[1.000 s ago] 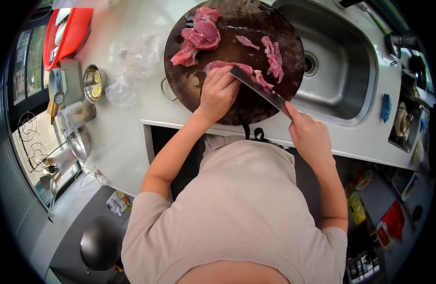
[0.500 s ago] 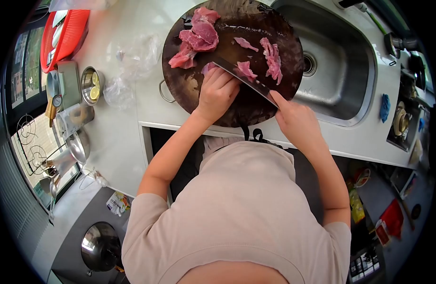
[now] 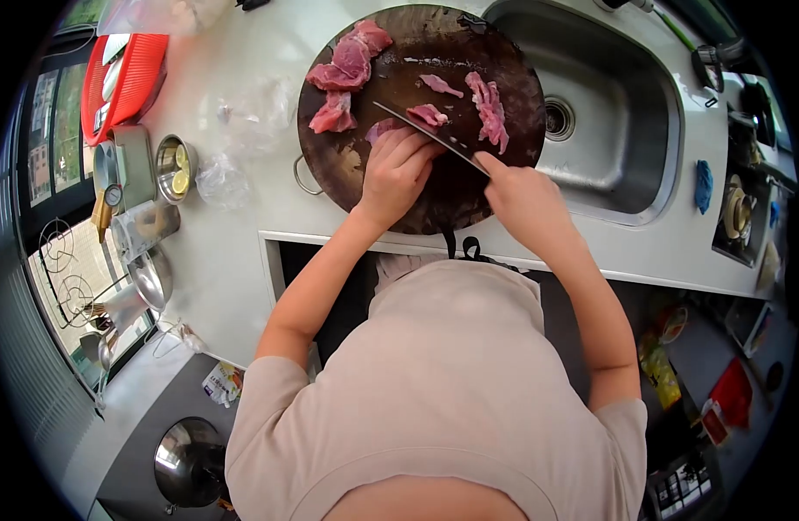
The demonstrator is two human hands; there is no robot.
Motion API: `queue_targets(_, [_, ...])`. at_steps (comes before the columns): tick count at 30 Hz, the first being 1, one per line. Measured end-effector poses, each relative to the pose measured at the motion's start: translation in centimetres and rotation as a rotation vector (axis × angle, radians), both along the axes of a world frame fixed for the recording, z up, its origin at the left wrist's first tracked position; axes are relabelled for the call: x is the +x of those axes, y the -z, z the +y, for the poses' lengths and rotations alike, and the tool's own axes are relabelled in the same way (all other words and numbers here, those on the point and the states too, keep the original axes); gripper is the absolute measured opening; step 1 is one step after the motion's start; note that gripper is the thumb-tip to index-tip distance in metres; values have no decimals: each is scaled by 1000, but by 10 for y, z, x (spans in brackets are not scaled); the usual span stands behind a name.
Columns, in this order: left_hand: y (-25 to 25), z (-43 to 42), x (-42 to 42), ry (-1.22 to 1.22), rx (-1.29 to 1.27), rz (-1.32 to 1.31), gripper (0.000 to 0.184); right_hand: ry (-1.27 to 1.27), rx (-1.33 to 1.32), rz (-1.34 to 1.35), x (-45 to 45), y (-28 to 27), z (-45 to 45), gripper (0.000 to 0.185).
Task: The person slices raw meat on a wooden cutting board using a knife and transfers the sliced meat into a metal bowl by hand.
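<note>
On a round dark cutting board [image 3: 417, 39], my left hand [image 3: 397, 174] presses a piece of raw meat [image 3: 382, 130], mostly hidden under its closed fingers. My right hand [image 3: 522, 198] grips the handle of a knife [image 3: 447, 146], whose blade runs up and left past my left fingertips. A small cut piece [image 3: 427, 115] lies just beyond the blade. Larger chunks of meat [image 3: 351, 65] rest at the board's upper left. A thin strip [image 3: 440, 85] and a longer one [image 3: 489, 108] lie toward the right side.
A steel sink [image 3: 608, 130] adjoins the board on the right. To the left are crumpled plastic bags [image 3: 226, 181], a metal bowl with lemon slices [image 3: 167, 169] and a red basket [image 3: 130, 82]. A metal ring handle [image 3: 304, 176] is beside the board's left edge.
The knife has moved left and turned somewhat, my right hand with it. A piece once joined to the meat by my left hand now lies separate. The view has shifted slightly.
</note>
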State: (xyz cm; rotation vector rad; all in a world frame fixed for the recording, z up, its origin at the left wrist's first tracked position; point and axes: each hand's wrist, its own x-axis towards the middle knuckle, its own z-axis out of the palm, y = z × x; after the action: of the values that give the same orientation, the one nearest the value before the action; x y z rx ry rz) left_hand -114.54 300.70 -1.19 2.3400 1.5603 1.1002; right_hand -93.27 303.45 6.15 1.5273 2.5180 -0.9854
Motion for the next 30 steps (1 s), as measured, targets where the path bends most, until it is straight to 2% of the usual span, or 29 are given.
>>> queue_targets(5, [3,-2,0,0,14,-1,27,158,-133,92,48,-6,-15,41])
queue_targets(8, [-1,-2,0,-7,24,7,27,98,-19,91,40,-17,-30,41])
queue_targets(11, [0,-2,1,-13,26,23,27,63,-40,-8,42,-21,-40,42])
queue_targets(14, [2,-1,1,-19,16,12,26,25,-4,37,41,-18,-36,39])
queue_targets(17, [1,0,0,-31,1,6,26,16,-89,-25,17,-26,-17,35])
queue_targets(23, [4,-1,-2,-26,-32,-28,26,-53,-7,35,-33,-3,13,35])
queue_targets(26, [4,-1,-1,-27,-27,-27,25,4,49,49,0,9,-9,34])
queue_targets(30, [5,0,-2,-11,-35,-32,24,36,-52,-68,31,-16,-29,35])
